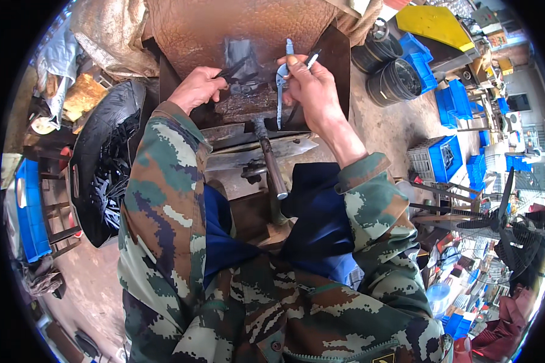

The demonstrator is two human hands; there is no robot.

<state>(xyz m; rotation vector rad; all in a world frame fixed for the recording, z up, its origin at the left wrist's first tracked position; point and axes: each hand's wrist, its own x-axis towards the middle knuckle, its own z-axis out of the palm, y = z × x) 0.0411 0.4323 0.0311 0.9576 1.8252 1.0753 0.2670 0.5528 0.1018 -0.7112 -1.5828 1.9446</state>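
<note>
My right hand (313, 91) is closed around a slim grey metal piece (280, 100), which has a curved bulge near its middle and stands roughly upright. A second dark strip with a bright end (312, 58) sticks out past the fingers. To the left, my left hand (196, 89) pinches a dark, narrow metal piece (236, 66) whose exact kind I cannot tell. Between the hands lies a rough, dark-brown work block (245, 104) with small dark pieces (248, 86) at its far side. A metal rod (269, 157) runs from the block toward my lap.
A black tub (82, 163) full of dark metal pieces stands at my left. Brown sheeting (188, 27) hangs behind the block. On the right are black buckets (393, 83), blue bins (454, 100), a grey crate (422, 162) and a fan (496, 221).
</note>
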